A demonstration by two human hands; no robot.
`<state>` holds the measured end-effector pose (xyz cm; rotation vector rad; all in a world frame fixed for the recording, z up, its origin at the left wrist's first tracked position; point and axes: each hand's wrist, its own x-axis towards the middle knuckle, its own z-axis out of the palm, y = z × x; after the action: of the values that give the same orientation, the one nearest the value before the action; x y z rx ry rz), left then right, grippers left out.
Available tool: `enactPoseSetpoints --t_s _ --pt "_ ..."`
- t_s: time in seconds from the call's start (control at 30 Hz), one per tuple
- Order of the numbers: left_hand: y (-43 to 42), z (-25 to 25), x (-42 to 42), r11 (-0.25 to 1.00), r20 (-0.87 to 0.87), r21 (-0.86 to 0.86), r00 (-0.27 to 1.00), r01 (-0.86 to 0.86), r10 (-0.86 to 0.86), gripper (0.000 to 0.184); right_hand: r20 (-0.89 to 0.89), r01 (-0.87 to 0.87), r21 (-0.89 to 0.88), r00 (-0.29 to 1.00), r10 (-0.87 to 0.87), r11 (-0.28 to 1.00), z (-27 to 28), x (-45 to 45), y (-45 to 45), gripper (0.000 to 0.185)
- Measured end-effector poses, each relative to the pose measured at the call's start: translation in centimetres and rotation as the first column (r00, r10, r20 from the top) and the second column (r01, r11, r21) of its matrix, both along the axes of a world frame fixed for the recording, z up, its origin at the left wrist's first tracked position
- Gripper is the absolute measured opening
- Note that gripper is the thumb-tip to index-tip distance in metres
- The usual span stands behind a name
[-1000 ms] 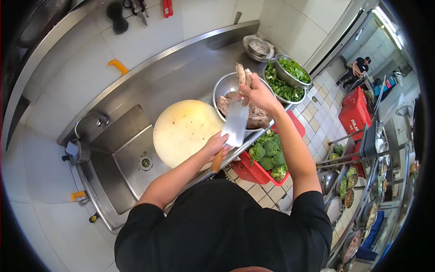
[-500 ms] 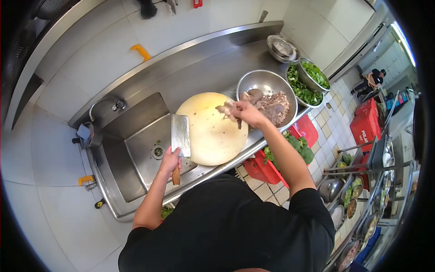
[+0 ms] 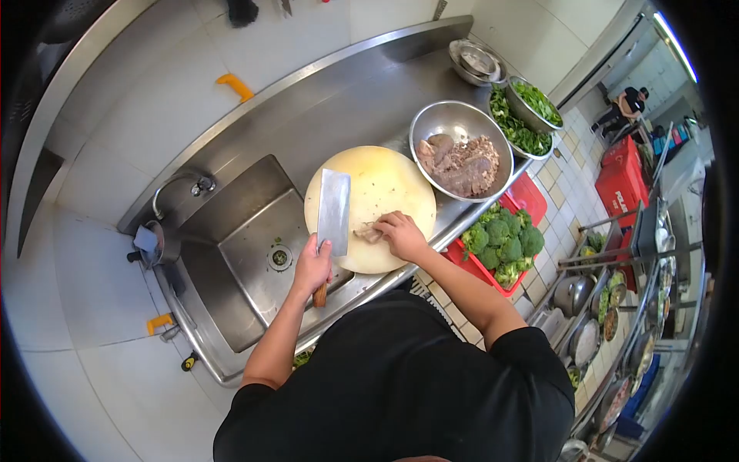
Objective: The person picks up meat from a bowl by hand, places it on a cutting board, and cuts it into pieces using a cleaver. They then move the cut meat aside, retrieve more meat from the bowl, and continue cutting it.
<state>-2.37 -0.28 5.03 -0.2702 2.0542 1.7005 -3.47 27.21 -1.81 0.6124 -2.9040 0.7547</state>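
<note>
Pale-yellow board (image 3: 389,181), silver-grey cleaver (image 3: 334,212), brown handle (image 3: 319,296), beige-brown meat (image 3: 368,232), green broccoli (image 3: 499,240), red basket (image 3: 471,266), black shirt (image 3: 400,377)

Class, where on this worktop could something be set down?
Bare steel lies between the back ledge and the round board. Crowded: the right end, with the meat bowl, greens and stacked bowls; the board's left and near parts, under cleaver and right hand.

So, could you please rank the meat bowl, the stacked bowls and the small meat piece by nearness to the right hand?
1. Small meat piece, at the right hand.
2. Meat bowl, right of the board.
3. Stacked bowls, at the counter's far end.
</note>
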Motion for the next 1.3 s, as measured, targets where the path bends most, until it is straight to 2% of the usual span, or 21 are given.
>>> enactPoseSetpoints --t_s 0.1,0.2,0.3,0.4,0.5,0.57,0.63,0.67,0.7,0.73,0.77,0.87,1.0,1.07,1.23,1.3 --pt "0.3 1.0 0.0 0.96 -0.032 -0.216 0.982 0.176 -0.188 0.025 -0.057 0.048 -0.028 0.997 -0.049 0.998 -0.6 1.3 0.7 0.035" --pt "1.2 -0.3 -0.5 0.835 -0.213 -0.488 0.893 0.254 -0.396 0.025 -0.135 0.188 -0.046 0.972 -0.193 0.981 0.3 2.1 0.7 0.032" --pt "2.5 1.5 -1.5 0.725 -0.169 -0.612 0.843 0.317 -0.511 0.025 -0.097 0.225 -0.101 0.967 -0.234 0.969 -0.8 2.0 0.4 0.026" --pt "2.5 1.7 -3.1 0.605 -0.125 -0.688 0.756 0.401 -0.643 0.025 -0.165 0.155 -0.113 0.971 -0.173 0.981 -1.2 1.8 -0.3 0.021" --pt "2.5 1.9 -3.4 0.547 -0.063 -0.703 0.727 0.454 -0.684 0.025 -0.193 0.193 -0.071 0.96 -0.204 0.979 -2.5 1.7 -1.3 0.02" --pt "1.3 0.5 -3.5 0.499 -0.026 -0.709 0.688 0.498 -0.725 0.027 -0.112 0.171 -0.077 0.978 -0.179 0.982 -2.0 1.6 -1.5 0.02" --pt "0.0 -0.2 -3.3 0.547 -0.077 -0.688 0.701 0.477 -0.709 0.028 -0.124 0.172 -0.109 0.975 -0.185 0.979 -3.1 1.6 -1.2 0.02" --pt "0.0 1.3 -3.0 0.55 -0.056 -0.667 0.703 0.502 -0.709 0.029 -0.066 0.144 -0.143 0.986 -0.154 0.979 -4.3 1.3 -0.8 0.021" --pt "0.2 2.1 -2.9 0.503 -0.028 -0.707 0.692 0.496 -0.721 0.03 -0.163 0.152 -0.121 0.972 -0.171 0.981 -4.9 1.5 -0.8 0.024" --pt "0.5 1.9 -3.0 0.457 0.001 -0.733 0.673 0.503 -0.739 0.029 -0.08 0.119 -0.057 0.989 -0.123 0.991 -4.1 1.2 -0.5 0.025" --pt "1.0 1.5 -3.1 0.411 0.035 -0.761 0.664 0.502 -0.747 0.029 -0.201 0.11 -0.09 0.971 -0.126 0.99 -4.0 1.1 -0.4 0.025" --pt "3.8 -0.2 -2.7 0.394 0.055 -0.784 0.686 0.48 -0.726 0.028 -0.203 0.071 -0.143 0.974 -0.099 0.987 -3.4 1.3 -0.2 0.025" --pt "8.2 0.2 -3.4 0.409 0.024 -0.801 0.705 0.438 -0.709 0.028 -0.175 0.07 -0.074 0.981 -0.082 0.995 -2.5 1.5 0.1 0.025" --pt "8.1 0.1 -3.8 0.418 0.016 -0.796 0.704 0.439 -0.71 0.027 -0.177 0.074 -0.115 0.98 -0.094 0.991 -1.9 1.5 0.2 0.025" --pt "1.6 0.0 -0.9 0.39 0.06 -0.793 0.698 0.467 -0.714 0.032 -0.188 0.098 -0.106 0.975 -0.116 0.99 -1.7 1.8 0.5 0.024" --pt "-1.6 0.8 1.0 0.514 -0.063 -0.733 0.709 0.444 -0.703 0.033 -0.172 0.12 -0.088 0.976 -0.134 0.989 -1.6 2.0 0.5 0.026"
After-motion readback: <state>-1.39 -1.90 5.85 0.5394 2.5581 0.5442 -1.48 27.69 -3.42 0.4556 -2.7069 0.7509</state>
